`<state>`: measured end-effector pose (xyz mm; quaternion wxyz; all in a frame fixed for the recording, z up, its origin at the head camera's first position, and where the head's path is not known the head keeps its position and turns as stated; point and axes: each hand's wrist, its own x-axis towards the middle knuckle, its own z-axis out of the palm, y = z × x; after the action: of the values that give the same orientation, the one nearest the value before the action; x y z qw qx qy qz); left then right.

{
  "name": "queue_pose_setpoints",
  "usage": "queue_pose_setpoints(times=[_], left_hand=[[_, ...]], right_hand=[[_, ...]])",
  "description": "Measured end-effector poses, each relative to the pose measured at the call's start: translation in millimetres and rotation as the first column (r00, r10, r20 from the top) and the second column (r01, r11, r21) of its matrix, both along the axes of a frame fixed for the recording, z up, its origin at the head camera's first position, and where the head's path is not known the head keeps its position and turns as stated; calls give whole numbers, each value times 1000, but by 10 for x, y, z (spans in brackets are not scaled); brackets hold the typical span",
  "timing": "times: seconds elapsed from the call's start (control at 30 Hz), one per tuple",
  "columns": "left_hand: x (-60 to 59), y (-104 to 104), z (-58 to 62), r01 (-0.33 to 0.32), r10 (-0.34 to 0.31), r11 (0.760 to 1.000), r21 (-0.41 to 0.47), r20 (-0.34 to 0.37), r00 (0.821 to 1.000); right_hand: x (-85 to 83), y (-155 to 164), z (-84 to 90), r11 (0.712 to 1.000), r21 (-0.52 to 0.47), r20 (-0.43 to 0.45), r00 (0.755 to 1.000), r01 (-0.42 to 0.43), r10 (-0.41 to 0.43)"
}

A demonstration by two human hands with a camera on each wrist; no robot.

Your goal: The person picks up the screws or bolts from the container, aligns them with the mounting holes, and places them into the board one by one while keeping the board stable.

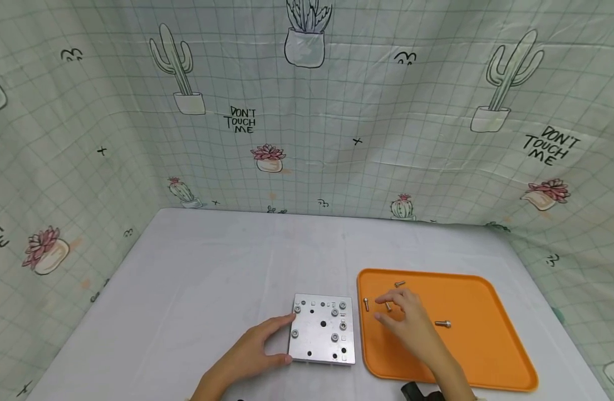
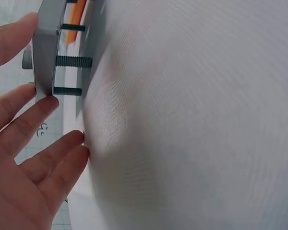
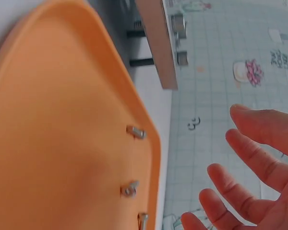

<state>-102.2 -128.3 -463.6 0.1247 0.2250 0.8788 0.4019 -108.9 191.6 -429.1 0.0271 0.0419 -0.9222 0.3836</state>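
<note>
A silver metal plate (image 1: 320, 346) lies on the table, with several socket-head screws (image 1: 334, 337) standing in its holes. Threaded shanks (image 2: 74, 61) stick out beneath it in the left wrist view. My left hand (image 1: 256, 348) touches the plate's left edge with thumb and fingertips, fingers fairly straight and spread. Over the orange tray (image 1: 479, 356) hovers my right hand (image 1: 412, 323), thumb and index finger apart and nothing between them. Nearest to those fingers is a small screw (image 1: 388, 306) in the tray. Another screw (image 1: 366, 304) lies by the tray's left rim.
A third screw (image 1: 399, 283) lies toward the tray's back, and a larger bolt (image 1: 443, 323) sits right of my hand. The tray's raised rim stands close beside the plate. A printed cloth (image 1: 307, 122) hangs behind the white table. Near my right wrist is a black object (image 1: 417, 391).
</note>
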Motion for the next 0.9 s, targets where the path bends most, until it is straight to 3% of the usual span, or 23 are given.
queue_pose_setpoints(times=[0.4,0.9], left_hand=[[4,7,-59,9,-7,999,50,-41,999],[4,-6,-97,-2,0,993,117,13,1000]], right_hand=[[19,513,5,998,39,22,998,56,-57],[137,1099,-126,976,107,23,980,192,-195]])
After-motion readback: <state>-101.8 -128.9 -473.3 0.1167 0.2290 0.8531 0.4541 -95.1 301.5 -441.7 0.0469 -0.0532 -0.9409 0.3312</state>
